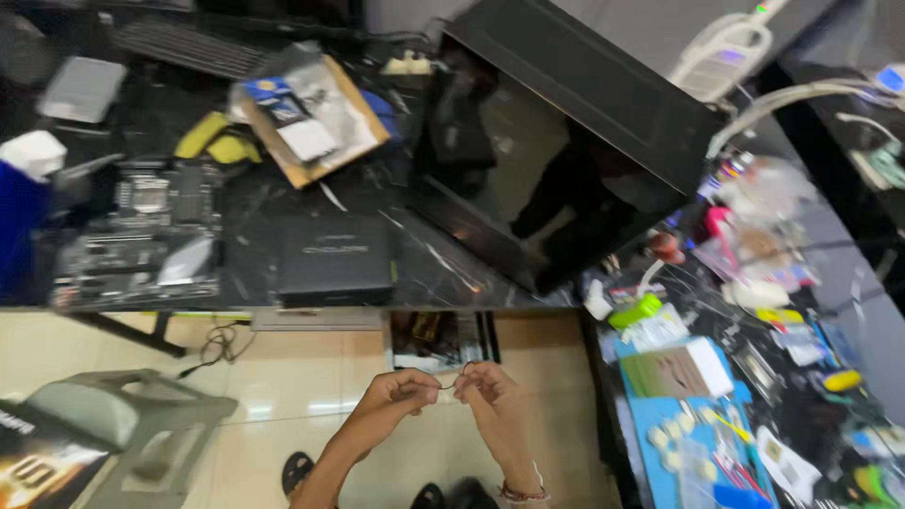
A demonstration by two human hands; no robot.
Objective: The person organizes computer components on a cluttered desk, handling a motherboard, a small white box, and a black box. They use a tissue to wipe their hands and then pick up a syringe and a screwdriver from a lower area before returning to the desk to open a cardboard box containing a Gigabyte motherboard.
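Two hands raised together, left hand [394, 394], right hand [490, 388], pinching thin wire [451, 381]

Motherboard [141, 236] left of box [336, 259], on table [424, 273].

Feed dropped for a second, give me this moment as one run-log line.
left hand: pinching thin black wire | right hand: pinching other end | over floor | desk ahead

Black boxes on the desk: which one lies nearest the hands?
The small flat black box at the desk's front edge, beside the motherboard; the big glossy computer case stands farther back.
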